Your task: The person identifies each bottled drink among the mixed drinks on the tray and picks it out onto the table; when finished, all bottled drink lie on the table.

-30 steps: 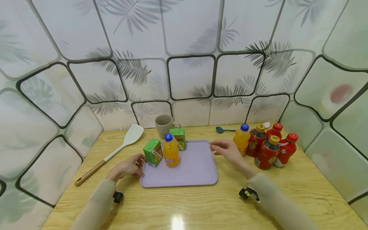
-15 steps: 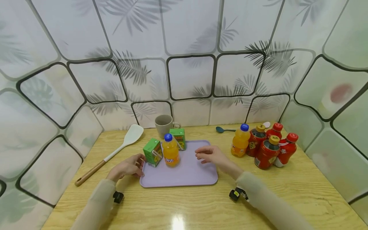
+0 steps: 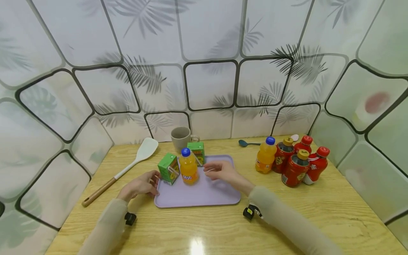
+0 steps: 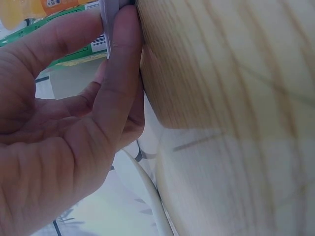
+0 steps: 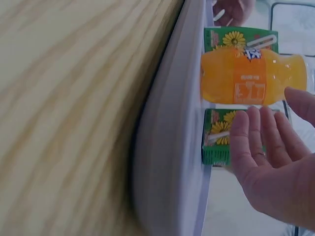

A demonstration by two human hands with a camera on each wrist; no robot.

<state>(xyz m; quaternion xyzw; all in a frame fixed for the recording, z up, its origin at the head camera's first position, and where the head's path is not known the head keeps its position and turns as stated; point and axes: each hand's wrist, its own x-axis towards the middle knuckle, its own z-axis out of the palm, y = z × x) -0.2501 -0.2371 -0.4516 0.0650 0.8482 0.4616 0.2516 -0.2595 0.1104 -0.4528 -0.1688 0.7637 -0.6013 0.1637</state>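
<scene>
A lilac tray [image 3: 200, 196] lies on the table, bearing an upright orange drink bottle [image 3: 188, 171] with a blue cap. Two green juice boxes [image 3: 167, 169] flank the bottle, one at its left and one behind it to the right. My left hand [image 3: 141, 186] pinches the tray's left rim, thumb and fingers on either side of it in the left wrist view. Over the tray, my right hand [image 3: 223, 173] hovers just right of the bottle, holding nothing. Its fingers [image 5: 268, 130] are loosely extended in the right wrist view, apart from the bottle.
Behind the tray stands a grey mug [image 3: 181, 138]. A white spatula [image 3: 135, 161] with a wooden handle lies at the left. On the right are another orange drink bottle [image 3: 266, 156] and several red-labelled bottles [image 3: 294, 170]. A dark spoon [image 3: 243, 143] lies at the back.
My right hand has moved left from beside the right-hand orange bottle, across the tray's right rim, to near the bottle on the tray. My left hand stays on the rim.
</scene>
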